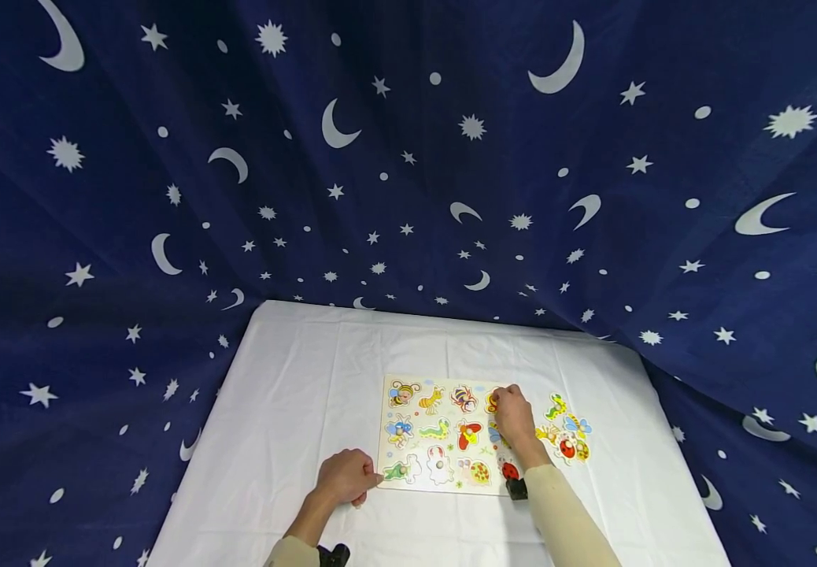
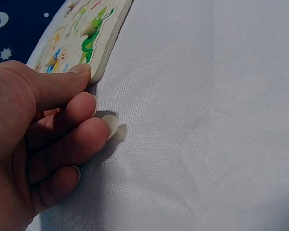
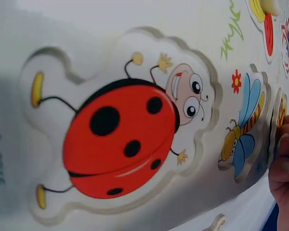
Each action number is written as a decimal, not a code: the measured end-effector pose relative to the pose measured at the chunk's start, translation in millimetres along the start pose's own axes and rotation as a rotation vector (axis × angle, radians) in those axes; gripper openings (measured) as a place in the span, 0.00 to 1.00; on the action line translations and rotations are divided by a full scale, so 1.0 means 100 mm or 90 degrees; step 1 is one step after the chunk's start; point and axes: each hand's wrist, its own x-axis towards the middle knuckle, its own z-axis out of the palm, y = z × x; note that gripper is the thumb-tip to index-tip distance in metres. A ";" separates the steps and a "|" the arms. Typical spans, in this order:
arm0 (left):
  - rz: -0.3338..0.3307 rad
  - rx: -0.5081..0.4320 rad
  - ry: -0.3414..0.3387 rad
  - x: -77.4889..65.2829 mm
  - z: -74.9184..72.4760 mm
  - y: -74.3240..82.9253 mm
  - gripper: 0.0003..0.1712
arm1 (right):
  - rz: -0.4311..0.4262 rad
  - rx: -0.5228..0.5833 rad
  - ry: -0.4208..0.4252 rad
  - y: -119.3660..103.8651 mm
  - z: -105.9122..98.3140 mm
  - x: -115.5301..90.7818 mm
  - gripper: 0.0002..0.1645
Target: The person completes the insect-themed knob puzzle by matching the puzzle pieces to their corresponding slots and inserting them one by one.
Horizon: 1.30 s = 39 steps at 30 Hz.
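A wooden knob puzzle board printed with cartoon insects lies on the white cloth. My left hand is at its near left corner, thumb pressed on the board's edge and the other fingers curled beside it, close by a green mantis piece. At the far right corner my right hand pinches a yellow-and-red puzzle piece, mostly hidden by the fingers, over the board. Nearer the right wrist are the ladybug recess and a blue-winged dragonfly recess, both showing their printed pictures.
Right of the board lie several loose pieces, among them a green caterpillar, a blue-winged insect and a red ladybug. A white-clothed table extends around the board. Dark blue curtains with moons and stars enclose it.
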 end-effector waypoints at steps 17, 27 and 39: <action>-0.019 0.004 -0.009 0.03 -0.01 0.01 0.20 | 0.023 0.069 0.079 0.02 0.11 -0.01 0.09; -0.019 -0.010 -0.002 -0.01 -0.01 0.03 0.19 | 0.053 0.113 0.077 0.03 0.10 -0.02 0.11; -0.012 -0.004 -0.002 -0.03 -0.02 0.03 0.19 | 0.115 0.149 0.126 0.19 0.05 -0.02 0.13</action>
